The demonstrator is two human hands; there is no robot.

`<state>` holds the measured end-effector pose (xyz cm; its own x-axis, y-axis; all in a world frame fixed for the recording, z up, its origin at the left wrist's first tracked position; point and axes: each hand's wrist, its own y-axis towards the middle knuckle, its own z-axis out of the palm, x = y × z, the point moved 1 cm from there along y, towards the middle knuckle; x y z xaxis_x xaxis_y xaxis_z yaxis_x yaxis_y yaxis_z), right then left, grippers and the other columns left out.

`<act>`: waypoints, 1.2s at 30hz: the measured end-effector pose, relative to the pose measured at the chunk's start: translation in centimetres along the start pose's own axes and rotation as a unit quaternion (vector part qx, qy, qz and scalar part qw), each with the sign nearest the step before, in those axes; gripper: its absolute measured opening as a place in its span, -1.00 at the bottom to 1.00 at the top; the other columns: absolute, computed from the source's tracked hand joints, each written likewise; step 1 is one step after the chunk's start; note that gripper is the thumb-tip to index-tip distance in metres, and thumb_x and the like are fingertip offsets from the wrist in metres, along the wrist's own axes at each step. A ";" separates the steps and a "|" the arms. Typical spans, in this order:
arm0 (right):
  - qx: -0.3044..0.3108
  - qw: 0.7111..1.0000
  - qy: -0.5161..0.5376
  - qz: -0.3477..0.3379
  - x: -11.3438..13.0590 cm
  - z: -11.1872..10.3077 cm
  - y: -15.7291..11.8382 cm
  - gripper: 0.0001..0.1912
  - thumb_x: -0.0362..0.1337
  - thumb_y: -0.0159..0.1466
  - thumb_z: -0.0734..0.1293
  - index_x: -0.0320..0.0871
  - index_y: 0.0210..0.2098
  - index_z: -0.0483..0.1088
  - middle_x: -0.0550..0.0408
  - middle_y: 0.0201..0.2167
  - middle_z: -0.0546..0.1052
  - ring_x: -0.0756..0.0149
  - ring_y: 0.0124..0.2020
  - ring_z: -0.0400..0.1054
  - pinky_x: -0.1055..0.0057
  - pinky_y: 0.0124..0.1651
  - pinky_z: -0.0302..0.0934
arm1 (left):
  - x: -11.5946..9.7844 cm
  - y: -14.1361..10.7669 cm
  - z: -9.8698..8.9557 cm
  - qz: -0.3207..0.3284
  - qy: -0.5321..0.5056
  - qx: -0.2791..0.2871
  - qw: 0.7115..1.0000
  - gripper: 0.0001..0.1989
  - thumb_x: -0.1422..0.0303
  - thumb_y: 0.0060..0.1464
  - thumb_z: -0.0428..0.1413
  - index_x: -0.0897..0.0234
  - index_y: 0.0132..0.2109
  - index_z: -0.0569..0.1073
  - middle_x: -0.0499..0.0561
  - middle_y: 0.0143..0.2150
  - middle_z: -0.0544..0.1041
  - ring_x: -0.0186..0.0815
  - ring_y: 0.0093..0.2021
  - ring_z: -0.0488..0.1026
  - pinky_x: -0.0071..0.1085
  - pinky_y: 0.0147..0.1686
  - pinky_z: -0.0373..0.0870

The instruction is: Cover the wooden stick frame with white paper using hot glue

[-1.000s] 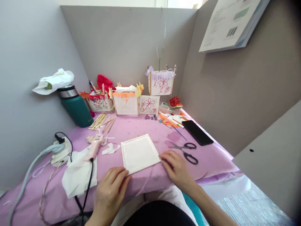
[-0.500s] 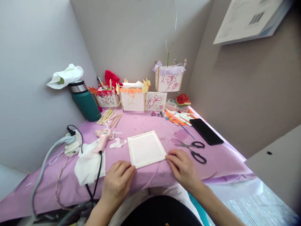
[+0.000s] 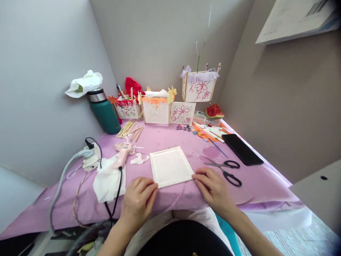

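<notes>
A square white panel (image 3: 172, 166) with a raised border lies flat on the pink tablecloth. My left hand (image 3: 141, 199) pinches its near left corner between thumb and fingers. At the near right corner, my right hand (image 3: 211, 185) has its fingers closed on the panel's edge. Black-handled scissors (image 3: 223, 167) lie partly open just right of the panel. Left of it are scraps of white cloth (image 3: 139, 159) and a pink glue gun (image 3: 124, 155), which rests by a white cloth (image 3: 109, 181).
Behind stand a teal bottle (image 3: 105, 115), decorated boxes (image 3: 156, 111) and a flower-drawn panel (image 3: 183, 113). Thin sticks (image 3: 130, 130) lie in front. A black phone (image 3: 242, 149) and markers (image 3: 211, 131) are at right. A power strip (image 3: 92, 156) with cables occupies the left.
The whole view has shifted, so the table and objects appear slightly further right. Both hands keep their places at the panel's near corners.
</notes>
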<state>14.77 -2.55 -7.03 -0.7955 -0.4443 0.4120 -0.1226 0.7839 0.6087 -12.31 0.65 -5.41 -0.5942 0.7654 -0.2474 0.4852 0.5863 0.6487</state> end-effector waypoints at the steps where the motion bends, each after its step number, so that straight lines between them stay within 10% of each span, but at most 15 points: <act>1: 0.000 1.000 -0.011 -0.007 0.0 0.1 0.0 -0.80 -0.37 0.31 0.23 -0.10 -0.17 0.47 -0.03 -0.19 0.43 0.17 -0.15 0.32 0.18 -0.11 0.23 | -0.3 0.1 0.1 0.012 0.027 -0.004 1.000 -0.85 0.53 0.12 0.09 0.25 -0.16 0.47 0.04 -0.24 0.50 -0.22 -0.20 0.37 -0.18 -0.12 0.33; 7: 0.006 0.999 -0.033 -0.015 -0.1 0.3 0.0 -0.79 -0.36 0.31 0.23 -0.09 -0.16 0.48 -0.04 -0.18 0.44 0.17 -0.16 0.31 0.17 -0.12 0.22 | -0.5 1.3 0.3 0.007 0.067 0.023 0.997 -0.87 0.46 0.18 0.03 0.27 -0.29 0.47 0.02 -0.32 0.49 -0.26 -0.23 0.37 -0.17 -0.03 0.31; 16: 0.005 0.999 -0.039 -0.006 0.1 0.2 0.0 -0.80 -0.36 0.31 0.22 -0.11 -0.16 0.47 -0.03 -0.21 0.44 0.18 -0.18 0.32 0.18 -0.14 0.22 | 2.1 6.0 2.4 -0.134 0.243 0.134 0.951 -0.67 0.30 0.22 -0.02 0.43 0.03 0.38 0.24 -0.14 0.46 -0.04 -0.12 0.37 -0.13 -0.19 0.33; 36: 0.009 0.999 -0.029 0.016 0.4 0.0 0.1 -0.78 -0.39 0.31 0.21 -0.08 -0.17 0.47 0.00 -0.21 0.45 0.19 -0.19 0.30 0.18 -0.14 0.22 | 2.0 8.4 2.3 -0.128 0.303 0.240 0.913 -0.69 0.21 0.26 -0.08 0.29 -0.16 0.48 0.13 -0.21 0.46 -0.09 -0.15 0.43 -0.22 -0.21 0.28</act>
<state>14.41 -2.65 -6.84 -0.8322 -0.3928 0.3913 -0.1057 0.8052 0.5835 -7.96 7.69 -2.12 -0.9034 0.3842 0.1906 0.4189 0.8857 0.2000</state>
